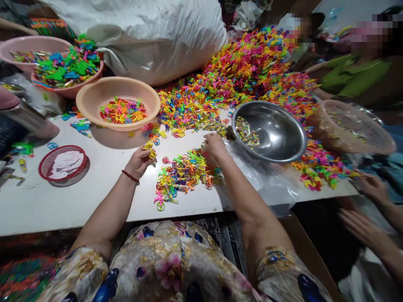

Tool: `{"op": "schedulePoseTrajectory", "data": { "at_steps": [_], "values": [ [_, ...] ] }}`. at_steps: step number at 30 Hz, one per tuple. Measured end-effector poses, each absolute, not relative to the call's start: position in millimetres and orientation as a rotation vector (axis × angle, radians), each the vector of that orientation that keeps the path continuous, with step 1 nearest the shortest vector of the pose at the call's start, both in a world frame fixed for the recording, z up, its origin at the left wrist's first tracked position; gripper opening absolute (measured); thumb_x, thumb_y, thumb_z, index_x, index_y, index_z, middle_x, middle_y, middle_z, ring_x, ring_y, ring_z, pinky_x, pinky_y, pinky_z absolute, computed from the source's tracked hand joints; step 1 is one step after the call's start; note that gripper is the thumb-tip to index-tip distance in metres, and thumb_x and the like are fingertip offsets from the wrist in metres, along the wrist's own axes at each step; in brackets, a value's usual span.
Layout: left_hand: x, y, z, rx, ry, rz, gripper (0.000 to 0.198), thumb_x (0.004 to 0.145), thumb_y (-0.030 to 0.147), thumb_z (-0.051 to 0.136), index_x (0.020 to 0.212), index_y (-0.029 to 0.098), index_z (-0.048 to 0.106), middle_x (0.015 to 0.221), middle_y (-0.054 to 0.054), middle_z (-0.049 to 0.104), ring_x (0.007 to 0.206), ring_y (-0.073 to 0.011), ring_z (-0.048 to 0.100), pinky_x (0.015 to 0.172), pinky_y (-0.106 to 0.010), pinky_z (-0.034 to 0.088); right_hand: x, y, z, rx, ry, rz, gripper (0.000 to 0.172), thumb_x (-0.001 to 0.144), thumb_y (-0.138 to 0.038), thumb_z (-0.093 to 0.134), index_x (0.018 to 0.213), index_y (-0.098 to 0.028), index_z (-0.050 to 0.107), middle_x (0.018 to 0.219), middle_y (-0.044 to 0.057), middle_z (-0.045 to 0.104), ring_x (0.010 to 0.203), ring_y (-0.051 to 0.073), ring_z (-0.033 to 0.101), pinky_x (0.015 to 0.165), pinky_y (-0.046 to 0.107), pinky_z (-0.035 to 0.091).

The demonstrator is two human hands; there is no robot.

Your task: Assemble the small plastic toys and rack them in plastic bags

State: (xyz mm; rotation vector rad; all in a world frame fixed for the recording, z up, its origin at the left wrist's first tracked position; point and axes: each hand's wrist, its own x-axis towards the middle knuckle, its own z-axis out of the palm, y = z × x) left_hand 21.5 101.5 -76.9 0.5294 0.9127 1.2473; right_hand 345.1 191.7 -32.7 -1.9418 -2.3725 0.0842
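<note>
My left hand (140, 160) is closed on a yellow plastic toy bicycle (149, 149), held just above the white table (94, 197). My right hand (214, 147) has its fingers curled down at the far edge of a small pile of coloured plastic bicycles (182, 174); what it pinches I cannot make out. A steel bowl (283, 142) with several small pieces inside sits just right of that hand. A peach plastic basin (91, 98) with assembled coloured pieces stands beyond my left hand.
A huge heap of coloured pieces (252, 71) covers the table's far right. A red mesh basket (63, 163) lies at left, two pink basins (37, 44) and a white sack (151, 37) behind. Another person's hands (371, 201) work at right, beside a translucent basin (352, 130).
</note>
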Motion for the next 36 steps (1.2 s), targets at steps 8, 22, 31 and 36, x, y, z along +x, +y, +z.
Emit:
{"op": "schedulePoseTrajectory", "data": {
  "at_steps": [8,22,31,36],
  "values": [
    [33,94,-87,0.814,1.009,1.379,0.046,0.061,0.019,0.08,0.096,0.022,0.051,0.082,0.004,0.061,0.068,-0.0096,0.057,0.062,-0.022,0.045,351,250,-51,-2.211,-2.617,0.143,0.03,0.075,-0.015,0.066,0.102,-0.014,0.077,0.103,0.014,0.074,0.095,0.026,0.066,0.079,0.03,0.045],
    [52,97,-98,1.681,1.372,0.973,0.015,0.072,0.021,0.069,0.082,0.022,0.058,0.081,-0.001,0.06,0.073,-0.0164,0.053,0.072,-0.03,0.042,295,248,-64,-1.756,-1.801,0.835,0.008,0.084,-0.025,0.057,0.083,-0.019,0.062,0.079,0.002,0.067,0.077,0.016,0.062,0.077,0.031,0.054],
    [50,94,-87,0.613,1.078,1.33,0.048,0.062,0.03,0.084,0.091,0.022,0.047,0.078,0.006,0.061,0.058,-0.0083,0.058,0.059,-0.024,0.051,262,190,-18,-1.095,-0.971,1.71,0.037,0.057,-0.014,0.087,0.078,-0.022,0.058,0.086,-0.002,0.074,0.088,0.015,0.072,0.082,0.028,0.06],
    [46,92,-82,0.671,1.101,1.385,0.051,0.059,0.032,0.088,0.091,0.02,0.049,0.069,0.006,0.062,0.047,-0.0071,0.055,0.043,-0.017,0.04,260,134,-1,-1.032,-0.86,1.792,0.043,0.06,-0.033,0.094,0.085,-0.021,0.061,0.076,-0.003,0.068,0.075,0.012,0.069,0.066,0.022,0.057]
  ]
}}
